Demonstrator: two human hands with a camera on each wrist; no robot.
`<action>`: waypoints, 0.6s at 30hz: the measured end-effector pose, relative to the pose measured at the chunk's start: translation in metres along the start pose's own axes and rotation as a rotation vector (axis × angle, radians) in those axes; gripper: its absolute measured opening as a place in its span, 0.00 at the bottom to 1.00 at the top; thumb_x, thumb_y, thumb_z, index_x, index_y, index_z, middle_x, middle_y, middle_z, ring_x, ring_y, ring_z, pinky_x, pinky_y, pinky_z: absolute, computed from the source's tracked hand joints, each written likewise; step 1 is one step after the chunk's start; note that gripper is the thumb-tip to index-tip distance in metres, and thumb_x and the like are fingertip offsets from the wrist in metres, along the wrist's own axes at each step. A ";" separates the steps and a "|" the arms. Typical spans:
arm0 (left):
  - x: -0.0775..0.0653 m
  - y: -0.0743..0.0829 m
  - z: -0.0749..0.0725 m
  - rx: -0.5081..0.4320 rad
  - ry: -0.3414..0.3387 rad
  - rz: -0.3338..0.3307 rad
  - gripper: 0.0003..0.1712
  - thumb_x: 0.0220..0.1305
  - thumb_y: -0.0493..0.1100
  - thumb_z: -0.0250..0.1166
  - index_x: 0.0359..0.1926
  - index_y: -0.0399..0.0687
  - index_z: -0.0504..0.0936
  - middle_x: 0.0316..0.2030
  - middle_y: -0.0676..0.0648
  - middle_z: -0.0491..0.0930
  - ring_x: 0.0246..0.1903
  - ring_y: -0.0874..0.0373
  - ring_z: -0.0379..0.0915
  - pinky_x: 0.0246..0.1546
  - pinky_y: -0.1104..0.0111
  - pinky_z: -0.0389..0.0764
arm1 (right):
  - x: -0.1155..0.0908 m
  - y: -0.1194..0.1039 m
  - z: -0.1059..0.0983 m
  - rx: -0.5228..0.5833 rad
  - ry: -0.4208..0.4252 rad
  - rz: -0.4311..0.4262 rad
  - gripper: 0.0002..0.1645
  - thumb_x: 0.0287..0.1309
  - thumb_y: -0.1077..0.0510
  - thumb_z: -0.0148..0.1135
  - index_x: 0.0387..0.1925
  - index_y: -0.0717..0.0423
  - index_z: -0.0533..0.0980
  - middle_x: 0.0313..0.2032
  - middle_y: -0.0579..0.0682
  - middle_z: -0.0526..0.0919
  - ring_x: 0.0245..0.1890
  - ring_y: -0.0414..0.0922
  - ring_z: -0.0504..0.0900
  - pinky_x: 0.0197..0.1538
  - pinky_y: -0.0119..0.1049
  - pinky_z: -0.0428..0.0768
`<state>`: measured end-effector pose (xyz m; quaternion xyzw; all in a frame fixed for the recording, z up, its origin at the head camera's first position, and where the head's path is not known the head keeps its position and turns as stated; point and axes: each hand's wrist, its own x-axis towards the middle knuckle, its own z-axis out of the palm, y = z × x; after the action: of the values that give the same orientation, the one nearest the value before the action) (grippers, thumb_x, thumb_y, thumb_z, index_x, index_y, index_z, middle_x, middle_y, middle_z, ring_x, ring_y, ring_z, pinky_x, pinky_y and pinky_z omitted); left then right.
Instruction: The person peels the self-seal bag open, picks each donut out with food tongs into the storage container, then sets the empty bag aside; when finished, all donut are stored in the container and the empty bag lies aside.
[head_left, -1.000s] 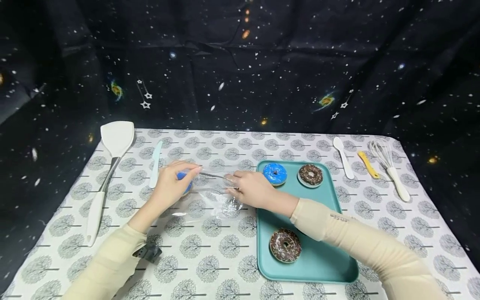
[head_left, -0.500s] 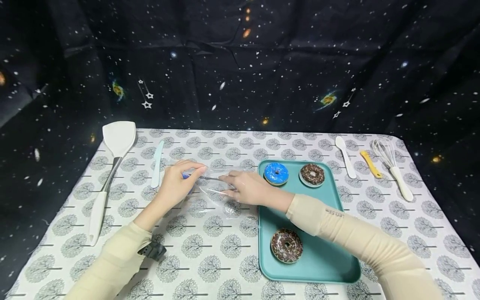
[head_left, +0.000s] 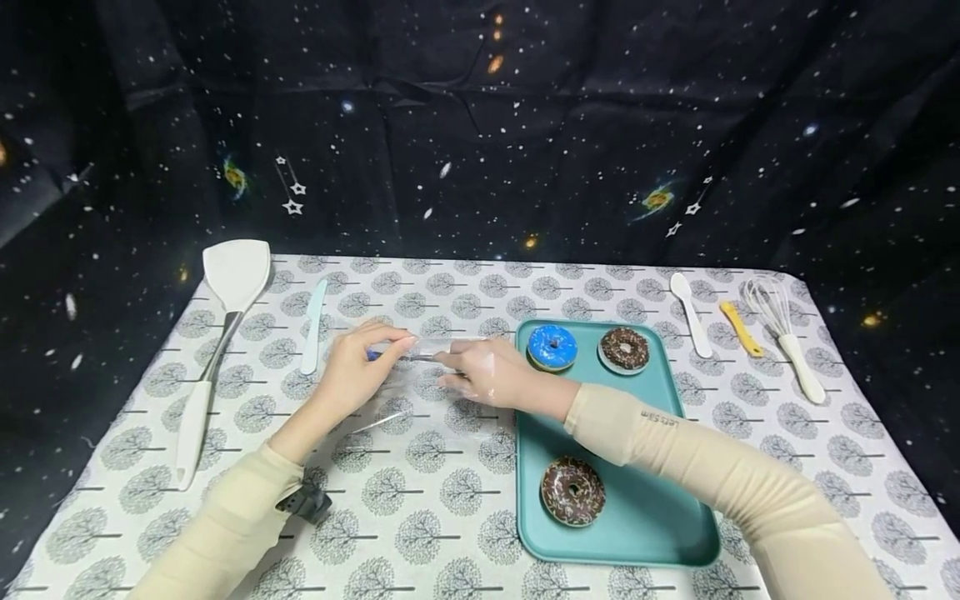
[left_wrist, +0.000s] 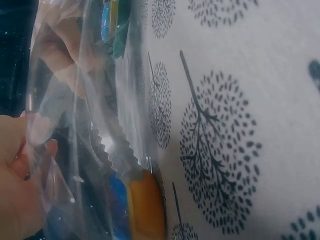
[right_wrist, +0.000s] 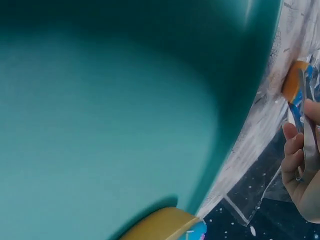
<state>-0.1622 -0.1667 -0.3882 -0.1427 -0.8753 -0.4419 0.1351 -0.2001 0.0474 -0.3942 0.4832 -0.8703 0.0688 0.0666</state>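
With its thumb and fingers, my left hand [head_left: 360,362] pinches the edge of a clear plastic bag [left_wrist: 65,170]. My right hand [head_left: 487,372] grips metal tongs [right_wrist: 310,142], and the film overlaps this hand in the head view. The tongs' serrated ends [left_wrist: 117,140] hold a blue-iced donut [left_wrist: 145,205], seen through the film in the left wrist view. Only a blue sliver of that donut [head_left: 372,355] shows beside the left hand from above; the rest is hidden. In the right wrist view its tan side [right_wrist: 294,82] stands close over the tablecloth.
A teal tray [head_left: 637,533] beneath the right forearm bears a blue donut [head_left: 552,347] and two chocolate donuts [head_left: 572,492]. A white spatula [head_left: 197,417] and pale knife [head_left: 311,333] lie left; a spoon [head_left: 692,317], yellow-handled tool [head_left: 741,329] and whisk [head_left: 798,367] lie right.
The right hand has shifted slightly left with the tongs, and film now overlaps more of it. The donut near the left hand shows less than before. The left hand keeps its pinch.
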 end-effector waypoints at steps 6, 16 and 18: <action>0.000 0.000 -0.002 0.044 0.028 0.029 0.09 0.61 0.45 0.64 0.38 0.47 0.85 0.36 0.48 0.85 0.43 0.52 0.79 0.51 0.57 0.76 | 0.004 -0.005 -0.005 -0.060 -0.022 0.028 0.15 0.63 0.45 0.55 0.44 0.48 0.79 0.21 0.39 0.72 0.14 0.35 0.63 0.14 0.25 0.60; -0.001 -0.009 -0.006 0.070 0.026 0.009 0.08 0.60 0.43 0.65 0.39 0.46 0.85 0.38 0.46 0.85 0.45 0.49 0.77 0.55 0.52 0.72 | -0.019 0.002 -0.007 -0.026 0.029 0.015 0.20 0.62 0.46 0.56 0.52 0.50 0.78 0.32 0.44 0.84 0.09 0.33 0.57 0.10 0.23 0.52; -0.002 -0.011 -0.007 0.069 0.018 -0.002 0.08 0.60 0.44 0.65 0.39 0.47 0.85 0.38 0.47 0.85 0.45 0.50 0.77 0.55 0.52 0.71 | -0.026 0.003 -0.010 -0.032 0.051 0.006 0.20 0.61 0.47 0.57 0.51 0.50 0.79 0.33 0.45 0.85 0.09 0.32 0.56 0.10 0.22 0.51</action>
<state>-0.1640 -0.1783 -0.3929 -0.1331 -0.8888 -0.4129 0.1474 -0.1888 0.0729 -0.3889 0.4777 -0.8706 0.0673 0.0965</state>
